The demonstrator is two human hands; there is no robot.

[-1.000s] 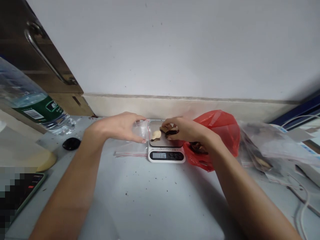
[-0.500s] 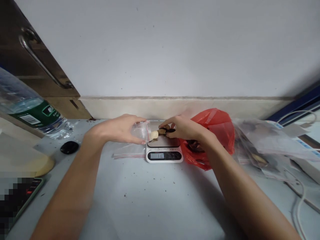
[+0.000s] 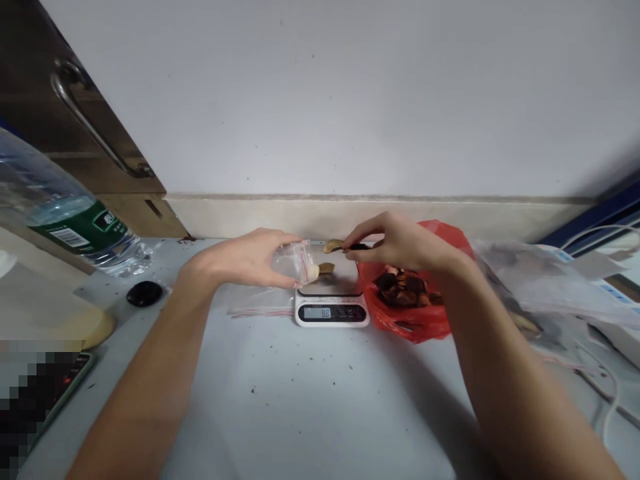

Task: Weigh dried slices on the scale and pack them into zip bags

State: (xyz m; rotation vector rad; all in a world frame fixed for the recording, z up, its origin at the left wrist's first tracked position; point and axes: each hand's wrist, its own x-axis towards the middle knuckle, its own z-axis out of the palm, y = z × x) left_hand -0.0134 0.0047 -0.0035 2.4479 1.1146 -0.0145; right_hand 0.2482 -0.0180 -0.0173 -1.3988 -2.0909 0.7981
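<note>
My left hand (image 3: 253, 259) grips a small clear zip bag (image 3: 295, 262) on its side, its mouth facing right over the kitchen scale (image 3: 332, 313). A pale piece (image 3: 313, 272) sits at the bag's mouth, and a brownish dried slice (image 3: 327, 268) lies beside it above the weighing plate. Between thumb and fingers, my right hand (image 3: 395, 243) pinches a curved dried slice (image 3: 334, 246), tan at one end and dark at the other, held above the plate's right side. The scale's display seems to read 8.8.
Right of the scale, a red plastic bag (image 3: 417, 327) holds dark reddish-brown dried pieces. Flat clear bags (image 3: 265, 303) lie to its left. A water bottle (image 3: 83, 227), a black round lid (image 3: 145, 293) and a phone (image 3: 60, 393) are at left; plastic bags (image 3: 540, 273) and cables at right.
My right hand has lifted the dried slice up and to the right, off the plate. The display has dropped from about 11.0. My left hand stays by the scale with the zip bag.
</note>
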